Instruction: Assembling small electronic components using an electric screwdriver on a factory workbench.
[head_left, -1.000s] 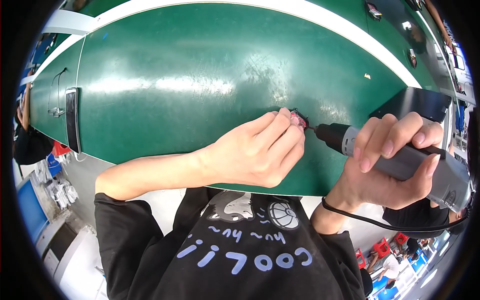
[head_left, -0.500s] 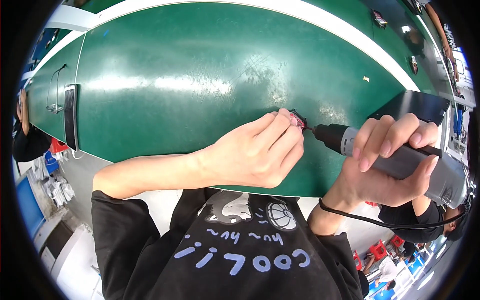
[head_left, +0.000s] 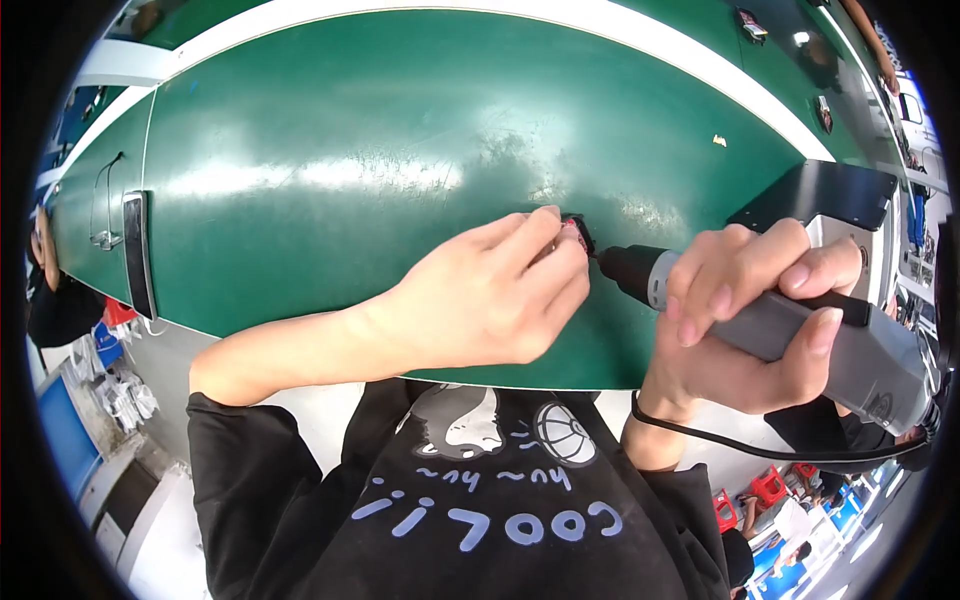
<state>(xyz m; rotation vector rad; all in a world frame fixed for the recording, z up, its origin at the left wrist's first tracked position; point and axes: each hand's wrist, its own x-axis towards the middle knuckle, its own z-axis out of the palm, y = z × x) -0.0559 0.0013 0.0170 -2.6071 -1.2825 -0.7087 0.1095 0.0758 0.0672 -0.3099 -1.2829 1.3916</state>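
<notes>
My left hand point(head_left: 500, 285) is closed on a small black-and-red part point(head_left: 578, 232) just above the green table. The fingers cover most of it, so its kind stays unclear. Wrapped in my right hand point(head_left: 755, 310) is a corded electric screwdriver point(head_left: 800, 345), grey with a black nose, lying nearly level and pointing left. Its tip reaches the right side of the small part; whether it touches cannot be made out. The black cord point(head_left: 760, 452) loops from the tool's rear below my right wrist.
A black-topped metal box point(head_left: 820, 195) stands at the right behind the screwdriver. A long dark phone-like object point(head_left: 139, 255) and a wire stand point(head_left: 105, 238) are at the left. A yellowish scrap point(head_left: 719, 141) lies on the green table point(head_left: 330, 240). Other people sit at the edges.
Both hands, the small part and the screwdriver have shifted slightly left in the view. The screwdriver's nose is closer to the part. Both grips remain the same.
</notes>
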